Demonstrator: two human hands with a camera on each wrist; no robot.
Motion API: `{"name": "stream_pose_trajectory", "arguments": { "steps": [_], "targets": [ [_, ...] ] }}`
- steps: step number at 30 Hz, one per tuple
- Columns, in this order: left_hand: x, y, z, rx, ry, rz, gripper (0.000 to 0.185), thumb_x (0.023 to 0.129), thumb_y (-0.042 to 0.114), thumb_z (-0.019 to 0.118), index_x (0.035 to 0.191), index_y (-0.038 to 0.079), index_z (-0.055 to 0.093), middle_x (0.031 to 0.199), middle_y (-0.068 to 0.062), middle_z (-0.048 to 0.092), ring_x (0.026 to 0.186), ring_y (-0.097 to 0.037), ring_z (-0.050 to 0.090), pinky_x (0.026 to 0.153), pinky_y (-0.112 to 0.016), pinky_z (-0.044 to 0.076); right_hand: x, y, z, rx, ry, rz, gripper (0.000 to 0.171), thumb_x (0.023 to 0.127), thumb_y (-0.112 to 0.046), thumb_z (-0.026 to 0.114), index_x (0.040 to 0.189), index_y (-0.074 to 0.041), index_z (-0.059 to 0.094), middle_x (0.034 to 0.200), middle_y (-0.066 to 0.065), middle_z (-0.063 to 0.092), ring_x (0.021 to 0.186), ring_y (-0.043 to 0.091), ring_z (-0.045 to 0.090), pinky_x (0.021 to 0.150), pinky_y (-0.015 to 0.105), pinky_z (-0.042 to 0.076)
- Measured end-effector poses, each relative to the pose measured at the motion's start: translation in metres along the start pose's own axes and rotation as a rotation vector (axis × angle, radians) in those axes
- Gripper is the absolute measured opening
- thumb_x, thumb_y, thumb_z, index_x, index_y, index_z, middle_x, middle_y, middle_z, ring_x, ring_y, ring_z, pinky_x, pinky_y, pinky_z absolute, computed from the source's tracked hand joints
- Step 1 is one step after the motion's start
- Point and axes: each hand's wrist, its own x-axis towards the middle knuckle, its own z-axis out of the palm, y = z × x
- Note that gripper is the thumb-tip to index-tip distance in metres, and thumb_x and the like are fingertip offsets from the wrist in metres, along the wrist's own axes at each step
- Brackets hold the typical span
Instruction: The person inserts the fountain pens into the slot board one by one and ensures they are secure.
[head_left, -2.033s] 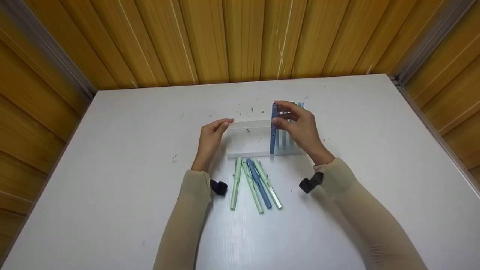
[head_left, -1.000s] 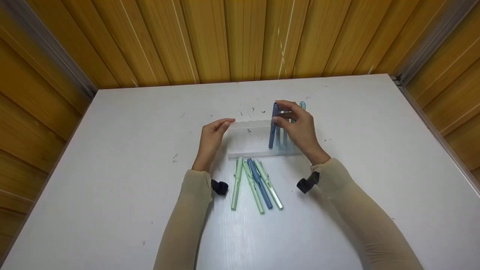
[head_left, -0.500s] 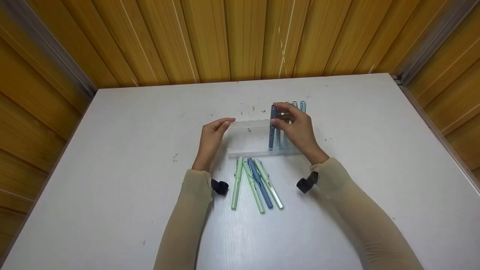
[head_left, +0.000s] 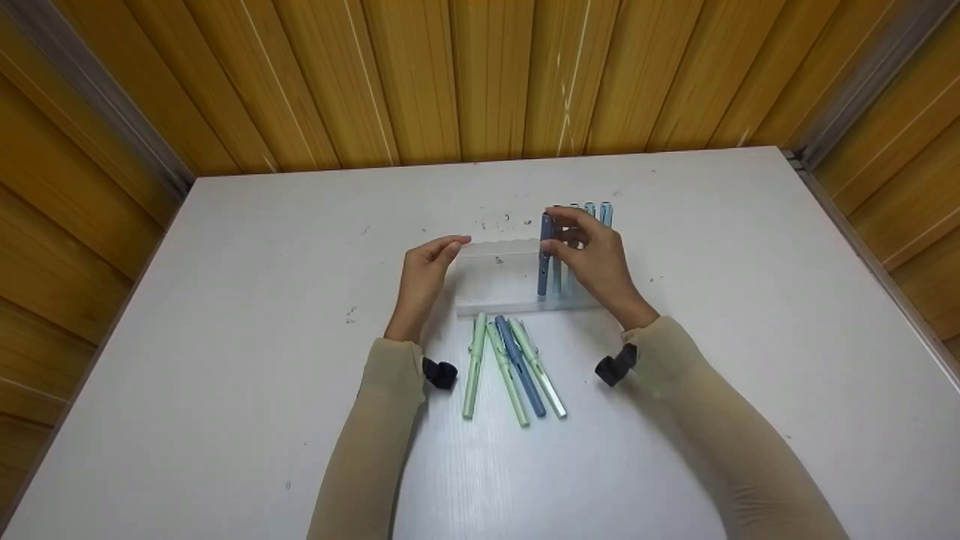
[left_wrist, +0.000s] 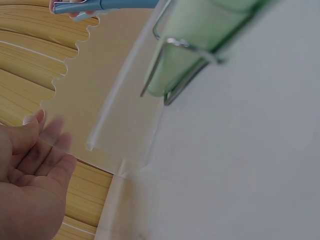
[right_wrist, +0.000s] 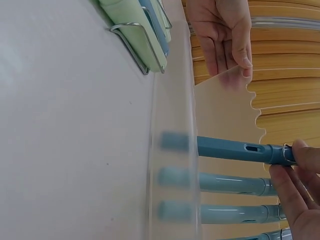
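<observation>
My left hand [head_left: 427, 277] pinches the upper left corner of a clear plastic pen stand [head_left: 491, 281] with a scalloped top edge; in the left wrist view its fingertips show through the sheet. In my right hand [head_left: 596, 251] a dark blue pen [head_left: 543, 270] is pinched near its cap and clip. That pen leans nearly upright against the back panel, its lower end seen blurred behind the stand's frosted front lip [right_wrist: 172, 200] in the right wrist view. Beside it, several lighter blue pens [right_wrist: 235, 214] stand in the rack, partly hidden by my right hand.
Before the stand, three light green pens [head_left: 472, 367] and a blue pen [head_left: 521, 367] lie on the white table [head_left: 262, 337]. A wood-patterned wall [head_left: 487, 82] rises behind the table's far edge.
The dark blue pen's lower end has moved from in front of the stand to behind its front lip. My right hand shifted slightly left and settled lower; my left hand stayed at the corner.
</observation>
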Motion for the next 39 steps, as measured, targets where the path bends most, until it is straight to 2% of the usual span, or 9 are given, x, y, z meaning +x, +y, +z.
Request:
{"name": "stream_pose_trajectory", "arguments": {
  "steps": [6,12,17,22,28,39],
  "targets": [
    [0.000,0.001,0.000,0.009,0.003,-0.011,0.025,0.097,0.024,0.057,0.112,0.011,0.071,0.124,-0.004,0.066,0.126,-0.017,0.053,0.109,-0.036,0.040,0.001,-0.001,-0.001,-0.061,0.014,-0.063,0.045,0.084,-0.009,0.073,0.126,-0.009,0.061,0.118,0.003,0.065,0.101,0.013,0.064,0.085,0.014,0.051],
    [0.000,0.000,0.000,-0.004,0.006,-0.019,0.024,0.097,0.023,0.057,0.112,0.011,0.071,0.124,-0.004,0.066,0.126,-0.017,0.053,0.109,-0.036,0.039,0.003,-0.001,-0.003,-0.087,0.016,-0.167,0.041,0.083,-0.005,0.073,0.123,-0.005,0.062,0.117,0.007,0.064,0.099,0.015,0.065,0.081,0.013,0.052],
    [0.000,0.001,0.000,-0.013,0.004,-0.012,0.026,0.097,0.023,0.057,0.113,0.009,0.071,0.125,-0.006,0.065,0.126,-0.019,0.053,0.109,-0.038,0.039,0.005,-0.001,-0.004,-0.134,0.006,-0.207,0.041,0.084,-0.006,0.072,0.123,-0.005,0.062,0.117,0.008,0.065,0.098,0.016,0.065,0.080,0.011,0.051],
    [0.001,0.001,0.000,-0.018,-0.003,-0.024,0.028,0.096,0.024,0.057,0.114,0.008,0.071,0.127,-0.007,0.064,0.128,-0.020,0.052,0.110,-0.038,0.039,0.007,-0.002,-0.006,-0.205,0.006,-0.260,0.038,0.084,-0.007,0.072,0.122,-0.004,0.064,0.120,0.009,0.064,0.101,0.018,0.065,0.085,0.021,0.053],
    [0.002,0.001,0.000,-0.015,0.008,-0.048,0.028,0.095,0.025,0.057,0.113,0.008,0.071,0.125,-0.006,0.065,0.127,-0.018,0.053,0.110,-0.037,0.039,0.010,-0.004,-0.007,-0.272,-0.004,-0.319,0.037,0.085,-0.007,0.072,0.122,-0.004,0.065,0.124,0.010,0.063,0.117,0.021,0.060,0.101,0.033,0.048],
    [-0.001,0.006,0.000,-0.004,0.010,-0.035,0.027,0.096,0.022,0.058,0.113,0.007,0.071,0.124,-0.007,0.066,0.125,-0.019,0.055,0.109,-0.036,0.040,0.013,-0.003,-0.009,-0.350,-0.038,-0.385,0.037,0.085,-0.007,0.072,0.121,-0.006,0.065,0.123,0.009,0.064,0.119,0.021,0.057,0.101,0.034,0.047]
  ]
}}
